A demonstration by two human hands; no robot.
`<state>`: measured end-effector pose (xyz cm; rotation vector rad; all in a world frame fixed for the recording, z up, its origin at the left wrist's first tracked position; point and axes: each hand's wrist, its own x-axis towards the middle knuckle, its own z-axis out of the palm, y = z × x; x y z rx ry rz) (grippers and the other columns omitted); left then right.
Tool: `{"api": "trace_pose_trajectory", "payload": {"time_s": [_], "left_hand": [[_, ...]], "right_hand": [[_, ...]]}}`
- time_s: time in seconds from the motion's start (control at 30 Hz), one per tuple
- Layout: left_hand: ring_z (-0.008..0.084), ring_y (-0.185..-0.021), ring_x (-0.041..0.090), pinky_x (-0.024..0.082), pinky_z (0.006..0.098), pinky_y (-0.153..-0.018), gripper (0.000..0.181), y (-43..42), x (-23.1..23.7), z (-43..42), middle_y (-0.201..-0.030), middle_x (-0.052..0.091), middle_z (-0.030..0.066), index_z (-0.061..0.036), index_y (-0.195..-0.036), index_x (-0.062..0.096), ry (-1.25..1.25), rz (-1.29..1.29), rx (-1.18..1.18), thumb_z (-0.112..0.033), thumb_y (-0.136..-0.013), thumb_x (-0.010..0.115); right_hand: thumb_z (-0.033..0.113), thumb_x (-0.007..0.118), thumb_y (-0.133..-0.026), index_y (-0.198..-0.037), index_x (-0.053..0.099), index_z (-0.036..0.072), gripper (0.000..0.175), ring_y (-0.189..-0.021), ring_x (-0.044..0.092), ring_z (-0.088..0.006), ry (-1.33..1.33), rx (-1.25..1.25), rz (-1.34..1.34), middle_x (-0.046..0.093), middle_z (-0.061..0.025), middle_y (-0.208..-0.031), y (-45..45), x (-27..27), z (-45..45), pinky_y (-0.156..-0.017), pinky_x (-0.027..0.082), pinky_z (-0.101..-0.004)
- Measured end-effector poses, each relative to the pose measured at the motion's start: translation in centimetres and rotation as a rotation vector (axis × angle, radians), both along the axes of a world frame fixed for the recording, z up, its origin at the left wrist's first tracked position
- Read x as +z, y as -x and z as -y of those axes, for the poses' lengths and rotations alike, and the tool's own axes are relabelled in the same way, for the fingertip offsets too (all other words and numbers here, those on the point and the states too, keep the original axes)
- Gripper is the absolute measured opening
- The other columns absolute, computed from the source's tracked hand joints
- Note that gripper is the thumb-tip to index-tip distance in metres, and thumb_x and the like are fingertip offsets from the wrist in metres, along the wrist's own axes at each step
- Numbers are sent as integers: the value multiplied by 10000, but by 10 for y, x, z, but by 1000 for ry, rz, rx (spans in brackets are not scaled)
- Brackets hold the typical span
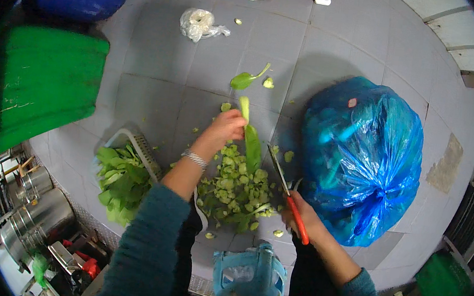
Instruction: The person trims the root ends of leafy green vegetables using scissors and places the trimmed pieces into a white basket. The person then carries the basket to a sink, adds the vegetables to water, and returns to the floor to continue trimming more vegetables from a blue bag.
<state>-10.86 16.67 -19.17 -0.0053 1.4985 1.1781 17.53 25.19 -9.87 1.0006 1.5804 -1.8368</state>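
My left hand (227, 128) pinches a leaf of green vegetable (252, 147) by its pale stalk, with the blade hanging toward me. In my right hand (305, 216) is a pair of scissors with red handles (297, 219); its blades point up and to the left, apart from the leaf. Cut-off pale green stem ends (234, 178) lie heaped on the tiled floor below my hands. To the left, a light plastic basket (145, 151) is full of leafy greens (123, 179). A loose leaf (244, 80) lies beyond my left hand.
A tied blue plastic bag (361, 161) bulges at the right. A green plastic bin (52, 89) stands at the left, and a roll of clear plastic bags (199, 23) lies farther off. Under me is a light-blue plastic stool (250, 270). Steel pots (39, 214) stand at lower left.
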Motion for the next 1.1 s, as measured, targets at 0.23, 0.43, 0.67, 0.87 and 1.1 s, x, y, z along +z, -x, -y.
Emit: {"api": "trace_pose_trajectory", "payload": {"time_s": [0.23,0.43,0.67,0.87,1.1], "left_hand": [[123,-682,535,434,262,-610,60,-6,109,80,-757,555,36,-35,-808,533,-78,221,-236,-86,-777,528],[169,-714,593,485,306,-679,111,-12,160,127,-762,604,92,-1,-848,546,-241,313,-232,-73,-767,527],[134,-662,565,449,281,-599,87,-12,195,160,-685,575,72,-23,-762,511,-258,264,-326,-100,-746,549],[359,-799,585,468,455,-637,135,8,178,258,-815,606,173,-63,-823,559,674,-1134,-455,-178,-753,551],[335,-1359,48,151,599,-1034,687,30,67,363,-1484,71,111,-134,-1402,232,974,-937,-802,-418,-854,534]], "right_hand": [[-2,528,-716,-1261,368,29,569,-850,500,-124,195,58,-197,514,-57,-942,44,59,-1,-723,429,-235],[3,534,-728,-1238,408,33,526,-882,502,-142,181,226,-246,524,-67,-951,63,126,17,-774,427,-248],[48,535,-769,-1112,462,7,353,-614,446,-83,110,260,-138,486,7,-702,68,153,39,-550,378,-221],[75,563,-775,-1067,460,24,313,-542,449,-88,-39,278,39,462,3,-660,52,178,49,-465,347,-218],[93,561,-801,-1083,449,28,310,-580,463,-105,-47,-138,148,470,-16,-679,54,250,83,-498,380,-238]]}}
